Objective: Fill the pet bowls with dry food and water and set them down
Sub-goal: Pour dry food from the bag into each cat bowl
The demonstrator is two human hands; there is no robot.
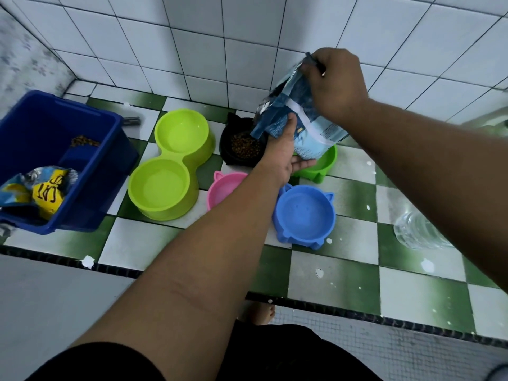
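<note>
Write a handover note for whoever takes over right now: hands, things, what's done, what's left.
Left hand: holds the food bag near its lower, open end.
Right hand: grips the bag's raised end.
Bag is tilted over the black bowl.
Done: black bowl holds kibble.
Left: lime double bowl, pink bowl, blue bowl and green bowl show no kibble. The water bottle stands unused at right.

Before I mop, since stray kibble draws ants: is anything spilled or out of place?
A small kibble heap lies in the blue bin, outside any bowl, near a crumpled bag; none shows on the tiles. White specks dot them; I cannot tell what they are.
</note>
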